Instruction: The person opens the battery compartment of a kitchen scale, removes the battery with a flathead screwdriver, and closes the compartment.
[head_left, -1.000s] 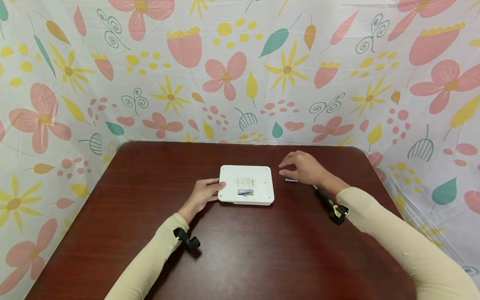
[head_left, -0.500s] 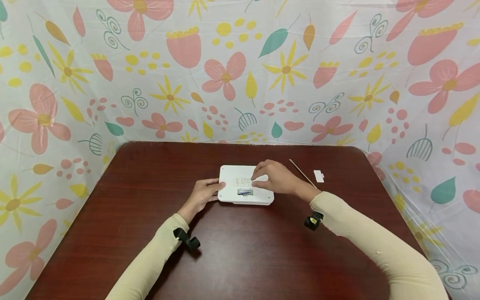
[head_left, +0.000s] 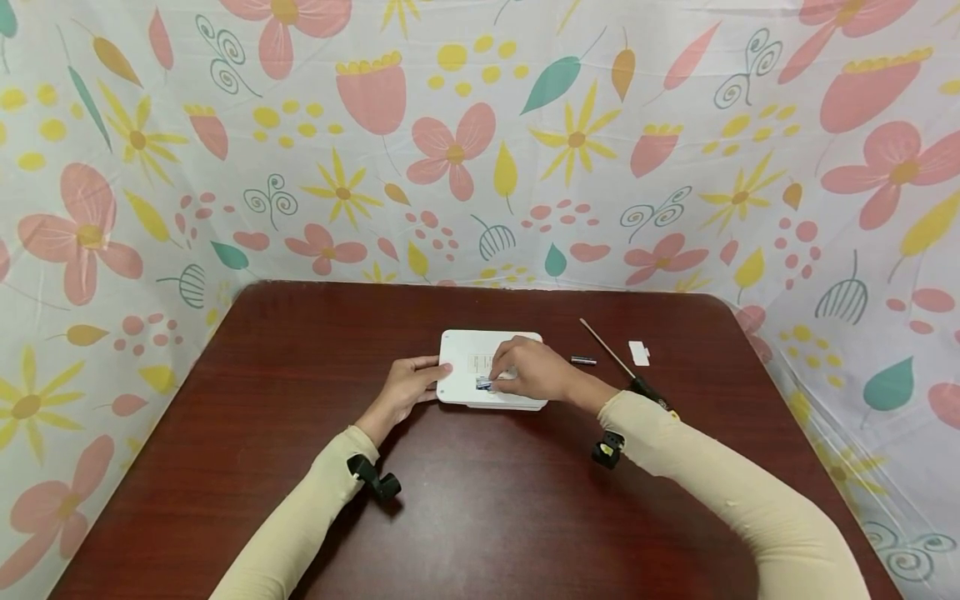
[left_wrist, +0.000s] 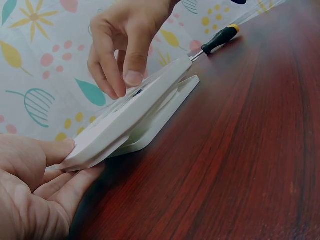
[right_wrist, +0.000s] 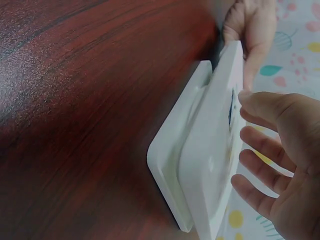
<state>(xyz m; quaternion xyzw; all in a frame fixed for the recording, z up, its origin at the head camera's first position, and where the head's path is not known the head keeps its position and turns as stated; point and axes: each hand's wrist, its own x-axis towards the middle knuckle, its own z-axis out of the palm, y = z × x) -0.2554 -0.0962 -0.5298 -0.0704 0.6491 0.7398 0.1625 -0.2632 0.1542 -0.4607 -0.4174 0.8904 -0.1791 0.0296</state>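
Observation:
A flat white device (head_left: 459,348) lies face down on the table, showing a printed label and a small uncovered battery compartment (head_left: 482,384). My left hand (head_left: 406,387) grips its left edge, thumb on top and fingers underneath, as the left wrist view (left_wrist: 37,185) also shows. Over the compartment is my right hand (head_left: 534,372), thumb and fingertips right at the opening. In the right wrist view its thumb (right_wrist: 265,106) meets the device's back while the other fingers are spread and slightly bent. The fingertips partly hide a shiny battery inside the compartment.
To the right of the device lie a loose battery (head_left: 582,361), a screwdriver (head_left: 649,392) with a black and yellow handle, and a small white battery cover (head_left: 639,353). A floral curtain (head_left: 480,167) stands behind the dark red wooden table (head_left: 480,517).
My right hand has moved left from beside the loose battery to the device, then down to its compartment. The loose battery and cover now show. My left hand has stayed in place.

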